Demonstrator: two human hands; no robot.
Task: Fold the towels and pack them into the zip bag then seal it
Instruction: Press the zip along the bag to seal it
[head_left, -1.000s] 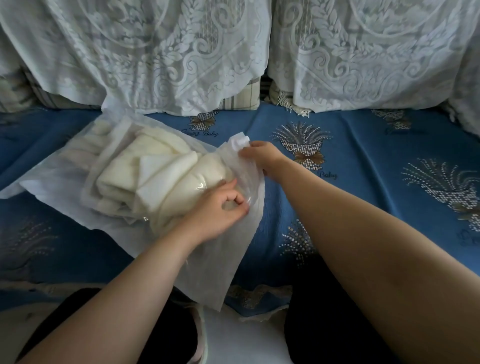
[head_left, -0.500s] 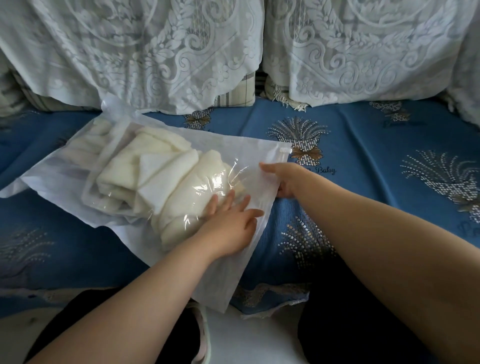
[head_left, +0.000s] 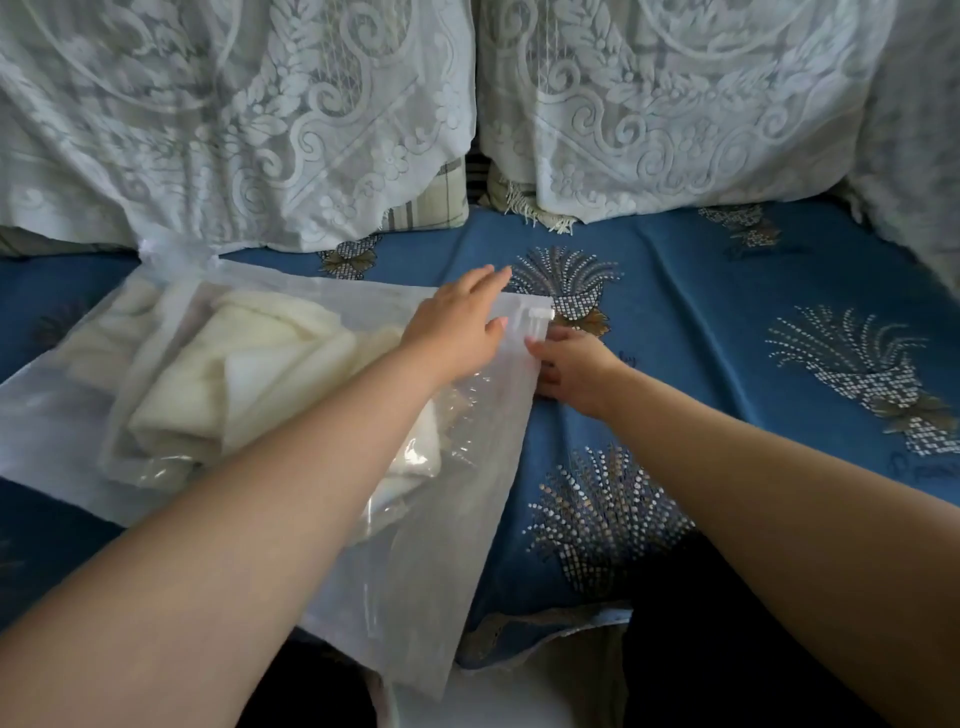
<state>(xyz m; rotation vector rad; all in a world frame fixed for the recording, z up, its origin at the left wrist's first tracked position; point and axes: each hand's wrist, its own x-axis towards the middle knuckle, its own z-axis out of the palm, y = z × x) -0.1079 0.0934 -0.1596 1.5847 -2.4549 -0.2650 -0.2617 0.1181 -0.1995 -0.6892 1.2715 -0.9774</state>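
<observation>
Blue sofa cover (head_left: 727, 291) carries the soft, slippery zip bag (head_left: 467, 499); left hand (head_left: 457, 332) flat, fingers spread, right hand (head_left: 574, 371) pinching the edge below the slider (head_left: 539, 314) at one o'clock.

A blue patterned cover (head_left: 727, 291) with pale wheat-sheaf motifs spreads over the seat. Behind it stand two cushions draped in white lace (head_left: 234, 119), striped fabric (head_left: 431, 202) showing between them. The light is soft and dim.

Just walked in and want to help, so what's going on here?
A person is closing a clear zip bag of folded cream towels on a blue sofa cover. The left hand lies flat near the bag's top corner. The right hand pinches the edge just below the white slider.
</observation>
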